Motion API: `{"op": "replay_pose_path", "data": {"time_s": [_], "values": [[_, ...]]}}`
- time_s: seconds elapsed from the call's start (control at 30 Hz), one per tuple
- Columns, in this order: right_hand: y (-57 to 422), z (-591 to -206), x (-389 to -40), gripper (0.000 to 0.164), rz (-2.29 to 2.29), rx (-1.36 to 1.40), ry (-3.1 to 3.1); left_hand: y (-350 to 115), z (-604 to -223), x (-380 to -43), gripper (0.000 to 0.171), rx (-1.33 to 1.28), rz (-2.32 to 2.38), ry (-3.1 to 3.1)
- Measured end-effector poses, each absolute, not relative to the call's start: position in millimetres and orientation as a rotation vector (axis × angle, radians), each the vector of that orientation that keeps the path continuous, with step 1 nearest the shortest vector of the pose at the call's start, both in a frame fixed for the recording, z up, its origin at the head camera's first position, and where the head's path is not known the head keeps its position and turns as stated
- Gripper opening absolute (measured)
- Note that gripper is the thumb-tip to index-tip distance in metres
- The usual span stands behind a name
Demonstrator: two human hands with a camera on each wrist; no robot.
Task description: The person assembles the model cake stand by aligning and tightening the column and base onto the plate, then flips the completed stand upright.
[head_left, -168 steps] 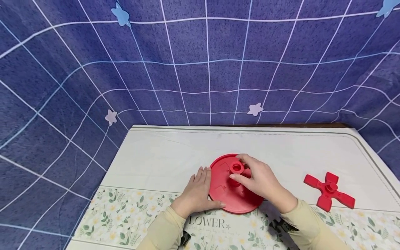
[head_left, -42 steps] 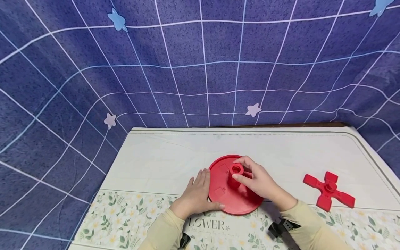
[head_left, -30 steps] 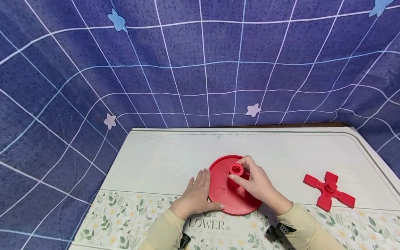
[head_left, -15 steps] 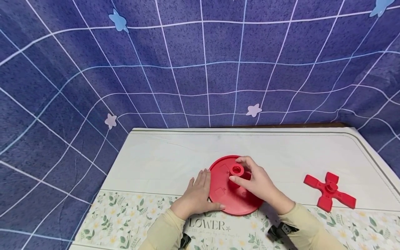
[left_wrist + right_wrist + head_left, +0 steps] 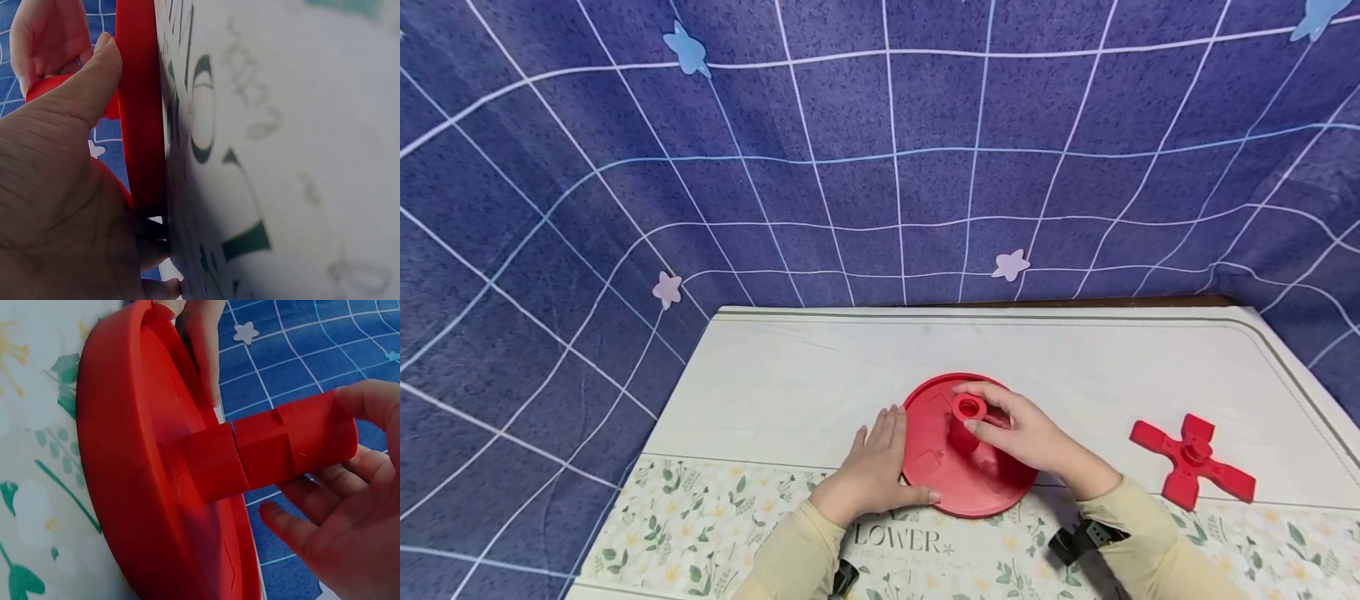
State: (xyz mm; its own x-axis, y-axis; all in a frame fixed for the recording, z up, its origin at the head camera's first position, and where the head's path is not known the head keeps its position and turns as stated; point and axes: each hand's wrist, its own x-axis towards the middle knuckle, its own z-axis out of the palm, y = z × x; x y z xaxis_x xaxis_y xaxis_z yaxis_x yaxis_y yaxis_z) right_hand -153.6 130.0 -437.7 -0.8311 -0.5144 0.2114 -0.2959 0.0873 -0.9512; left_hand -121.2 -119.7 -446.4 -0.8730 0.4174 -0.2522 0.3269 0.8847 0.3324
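A round red base (image 5: 973,492) with a raised rim lies flat on the table. From its middle stands a red hollow tube (image 5: 964,433). In the right wrist view the tube's upper section (image 5: 269,450) sits on a short lower post (image 5: 215,464), a thin dark seam between them. My right hand (image 5: 1030,429) grips the tube near its top, thumb in front and fingers behind. My left hand (image 5: 872,471) rests against the base's left side, fingers straight and thumb over the rim, as the left wrist view also shows on the red rim (image 5: 142,125).
To the right lies a red four-armed cross piece (image 5: 1195,454) with a round stub at its centre. A floral cloth (image 5: 700,517) covers the table (image 5: 805,375). Behind hangs a blue gridded curtain (image 5: 850,192). Black straps (image 5: 1082,537) sit at the wrists.
My right hand has shifted round the tube, its thumb now further right and its fingers further behind the top. The left hand and the base stay in place.
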Motion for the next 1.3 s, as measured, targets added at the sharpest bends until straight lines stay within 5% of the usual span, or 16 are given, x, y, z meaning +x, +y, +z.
{"op": "replay_pose_path", "data": {"time_s": [1.3], "values": [[117,-442,-142,0.036,-1.821,-0.687,2.549,-118,-444,-120,0.121,0.566,0.395,2.751]]}}
